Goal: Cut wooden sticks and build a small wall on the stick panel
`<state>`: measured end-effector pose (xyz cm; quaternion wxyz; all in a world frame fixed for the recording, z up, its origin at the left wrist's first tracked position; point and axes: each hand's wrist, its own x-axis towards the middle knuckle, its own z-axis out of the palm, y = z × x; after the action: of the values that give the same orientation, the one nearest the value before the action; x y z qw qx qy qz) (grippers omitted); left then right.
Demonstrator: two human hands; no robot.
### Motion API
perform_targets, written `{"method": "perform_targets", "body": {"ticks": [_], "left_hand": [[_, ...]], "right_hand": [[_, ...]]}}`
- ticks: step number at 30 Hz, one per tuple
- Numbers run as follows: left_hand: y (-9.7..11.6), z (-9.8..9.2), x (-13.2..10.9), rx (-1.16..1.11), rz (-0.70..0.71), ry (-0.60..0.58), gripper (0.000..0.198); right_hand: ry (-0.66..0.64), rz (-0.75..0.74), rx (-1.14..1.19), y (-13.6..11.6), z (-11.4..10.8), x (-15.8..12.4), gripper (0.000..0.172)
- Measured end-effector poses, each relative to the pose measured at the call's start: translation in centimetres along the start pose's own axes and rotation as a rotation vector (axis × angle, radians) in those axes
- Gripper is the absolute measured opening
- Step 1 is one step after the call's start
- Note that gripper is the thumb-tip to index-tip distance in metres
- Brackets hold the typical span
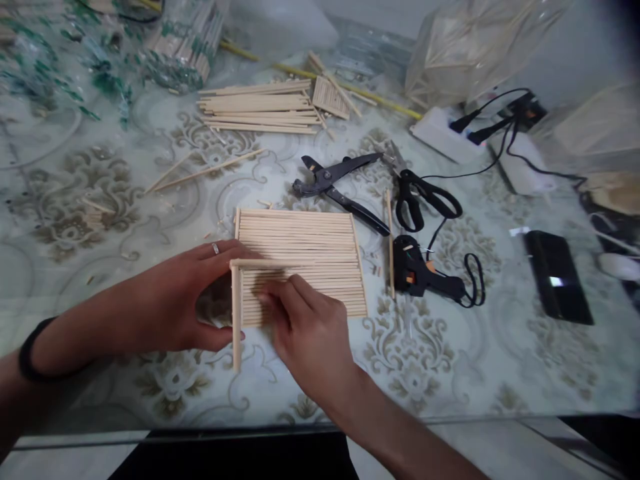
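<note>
A flat panel of thin wooden sticks (300,230) lies on the table in front of me. Over its near left part stands an L-shaped edge of wooden sticks (237,313), one arm pointing toward me and one running right. My left hand (185,297), with a ring and a dark wristband, grips this stick piece at its left side, thumb low and fingers partly hidden behind it. My right hand (313,333) is over the panel, just right of the L-shaped edge. Its fingers are curled in a pinch, and whatever is between the fingertips is hidden.
Right of the panel are pliers (327,180), scissors (420,193), a single stick (390,247) and a black glue gun (420,270). Farther right lie a phone (557,277) and a power strip (447,137) with cables. Loose sticks (260,107) are piled behind.
</note>
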<state>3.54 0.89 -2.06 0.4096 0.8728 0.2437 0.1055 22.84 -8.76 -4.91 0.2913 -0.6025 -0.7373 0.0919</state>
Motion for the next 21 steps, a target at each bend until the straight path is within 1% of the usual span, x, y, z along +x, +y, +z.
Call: {"method": "perform_targets", "body": {"ticks": [1,4,6,8,10,13,14,16,18,19,21], "left_hand": [[-0.1,0.0,-0.1,-0.024,-0.002,-0.018,0.061],[-0.5,0.0,-0.2,-0.026,-0.008,-0.021,0.062],[-0.5,0.0,-0.3,-0.035,-0.017,-0.021,0.062],[-0.5,0.0,-0.3,-0.048,-0.025,-0.023,0.063],[-0.4,0.0,-0.3,-0.045,-0.025,-0.022,0.065],[-0.4,0.0,-0.5,-0.004,-0.048,-0.024,0.071],[-0.5,0.0,-0.6,0.010,-0.062,-0.026,0.075],[-0.4,0.0,-0.6,0.030,-0.073,-0.029,0.078],[-0.3,0.0,-0.6,0.040,-0.056,-0.024,0.078],[-0.2,-0.1,-0.6,0.048,-0.043,-0.024,0.077],[0.0,-0.2,-0.5,0.097,-0.027,0.004,0.077]], "right_hand": [[-0.017,0.009,0.033,0.0,-0.1,-0.1,0.020],[-0.044,0.023,0.105,-0.4,-0.3,-0.2,0.018],[-0.093,0.042,0.148,-0.7,-0.7,-0.1,0.016],[-0.171,0.071,0.191,-0.5,-1.6,0.1,0.015],[-0.213,0.121,0.190,0.3,-3.1,0.3,0.017],[-0.146,0.221,0.095,2.4,-5.5,1.1,0.024],[-0.118,0.227,0.067,3.2,-6.1,1.5,0.027],[-0.103,0.191,0.060,4.4,-6.8,2.3,0.025],[-0.150,0.110,0.109,5.2,-6.7,3.2,0.012],[-0.181,0.063,0.144,5.4,-6.4,3.5,0.009],[-0.222,-0.021,0.198,5.7,-5.5,4.1,0.015]]}}
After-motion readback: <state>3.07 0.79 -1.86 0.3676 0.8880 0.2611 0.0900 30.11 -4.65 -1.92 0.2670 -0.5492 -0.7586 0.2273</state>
